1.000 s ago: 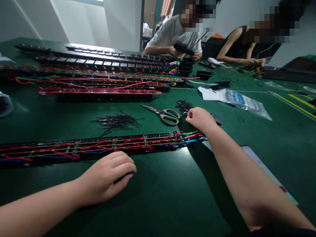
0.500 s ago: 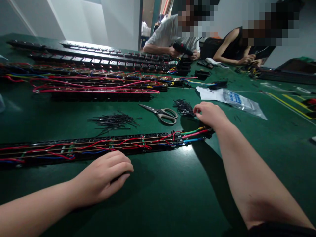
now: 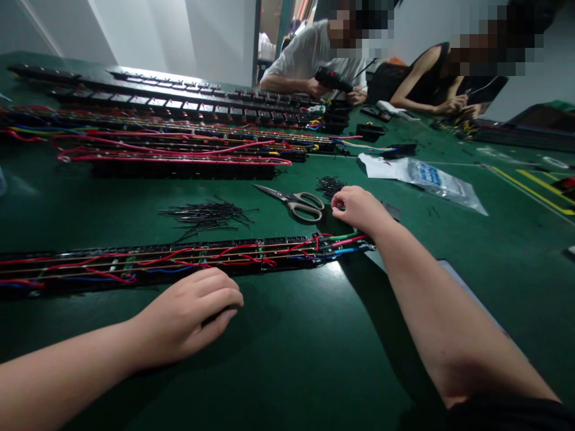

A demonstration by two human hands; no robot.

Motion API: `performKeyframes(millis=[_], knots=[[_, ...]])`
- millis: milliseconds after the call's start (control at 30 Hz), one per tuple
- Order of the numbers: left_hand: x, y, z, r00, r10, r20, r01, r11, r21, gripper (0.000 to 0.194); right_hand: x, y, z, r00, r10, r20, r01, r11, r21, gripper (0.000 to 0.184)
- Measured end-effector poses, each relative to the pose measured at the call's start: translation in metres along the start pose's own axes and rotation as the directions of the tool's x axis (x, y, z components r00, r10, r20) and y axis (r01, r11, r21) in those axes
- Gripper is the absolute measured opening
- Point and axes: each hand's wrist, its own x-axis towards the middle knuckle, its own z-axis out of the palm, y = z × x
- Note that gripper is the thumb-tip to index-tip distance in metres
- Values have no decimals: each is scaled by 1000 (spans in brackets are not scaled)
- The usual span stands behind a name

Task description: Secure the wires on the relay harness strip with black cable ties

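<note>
My left hand point(image 3: 191, 314) rests on the green table, its fingers loosely curled and the thumb apart from them, with nothing seen between. Just beyond it lies a long black strip assembly point(image 3: 233, 254) with red and blue wires and copper-coloured rods along it. My right hand point(image 3: 359, 209) is above the strip's wired right end, thumb and forefinger drawn together in a pinch; what they hold, if anything, is too small to name. Beside these fingertips is a heap of short black pieces point(image 3: 329, 187), partly hidden. Scissors point(image 3: 299, 205) lie to its left, and farther left a pile of black cable ties point(image 3: 209, 214).
Several wired strip assemblies point(image 3: 179, 143) are laid in rows at the back left. A clear plastic bag point(image 3: 431, 179) lies right of centre. A flat grey-edged object point(image 3: 467, 281) shows partly under my right forearm. Across the table, one person grips a power drill point(image 3: 333, 79); another handles wires point(image 3: 456, 127).
My right hand has moved left, closer to the scissors, and its fingers have drawn together. More of the flat object beneath the forearm shows. My left hand has stayed almost still.
</note>
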Motion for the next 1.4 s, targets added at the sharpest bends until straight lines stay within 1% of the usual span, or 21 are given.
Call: performKeyframes(millis=[133, 267, 367, 500, 633, 733, 833, 867, 933, 1033, 1067, 1133, 1267, 1333, 1400], knots=[[-1, -1, 0, 1000, -8, 5, 9, 1000, -8, 19, -1, 1, -6, 998, -20, 61, 22, 999, -25, 34], [-1, -1, 1, 1000, -14, -2, 14, 1000, -17, 18, -6, 12, -16, 995, -15, 100, 21, 998, -58, 34], [0, -1, 2, 1000, -9, -8, 9, 1000, -14, 18, -10, 23, -24, 995, 30, 96, -23, 997, -74, 16], [0, -2, 2, 1000, -19, -1, 19, 1000, -22, 18, -13, 32, -31, 991, 76, 112, -70, 996, -60, 14], [-1, -1, 1, 1000, -24, 5, 24, 999, -26, 19, -12, 34, -32, 976, 111, 187, -101, 993, -59, 10], [-1, 0, 1, 1000, -17, -2, 16, 1000, -22, 18, -12, 31, -29, 962, 150, 227, -132, 987, -95, 20], [0, 0, 2, 1000, -12, -2, 12, 1000, -24, 18, -13, 28, -27, 963, 187, 195, -162, 977, -137, 32], [0, -1, 2, 1000, -13, -2, 12, 1000, -24, 18, -13, 28, -27, 964, 194, 182, -169, 975, -143, 32], [1, -1, 2, 1000, -13, -5, 13, 1000, -23, 18, -13, 28, -28, 963, 201, 177, -179, 975, -135, 26], [0, -1, 2, 1000, -17, -6, 17, 1000, -25, 18, -12, 29, -29, 954, 193, 231, -177, 980, -88, 12], [0, -1, 2, 1000, -17, -4, 17, 1000, -26, 18, -12, 29, -30, 949, 187, 254, -174, 982, -74, 11], [0, 0, 1, 1000, -17, -4, 17, 1000, -25, 19, -11, 28, -30, 942, 175, 285, -165, 984, -59, 16], [0, 0, 0, 1000, -2, 1, 2, 1000, -18, 19, -9, 25, -29, 938, 169, 302, -161, 986, -53, 29], [1, 0, 1, 1000, -5, 1, 5, 1000, -21, 19, -9, 25, -28, 936, 171, 307, -167, 985, -42, 31], [1, -1, 2, 1000, -15, -4, 15, 999, -29, 19, -9, 24, -27, 938, 172, 301, -173, 985, -26, 28]])
